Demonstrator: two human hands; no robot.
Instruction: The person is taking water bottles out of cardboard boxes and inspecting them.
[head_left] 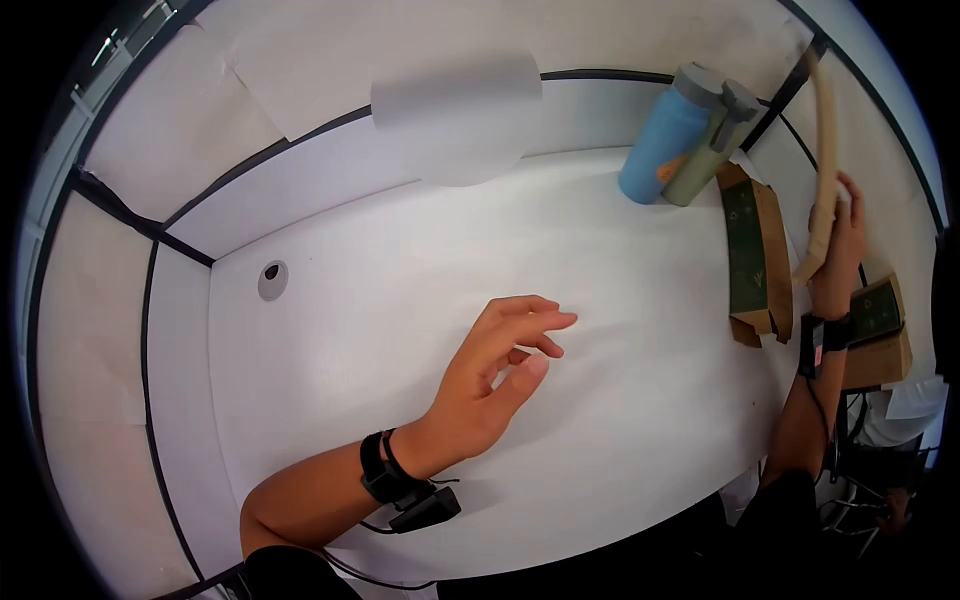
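Note:
My left hand (490, 380) hovers over the middle of the white table, palm turned inward, fingers loosely bent and apart, with nothing in them. At the right edge my right hand (843, 245) grips the lower part of a long, thin tan stick (826, 130). The stick stands nearly upright, slightly bent, and its exact kind cannot be made out. Left of that hand lies a green and brown cardboard box (762, 250) with torn or open flaps. Behind the box stand a blue bottle (668, 135) and a green bottle (708, 155), side by side.
The white table (400, 300) has low panels along its back and sides. A cable hole (273, 280) is at its left. A white curved sheet or roll (455, 120) juts from the back panel. Another cardboard box (875, 340) sits beyond the right edge, beside my right wrist.

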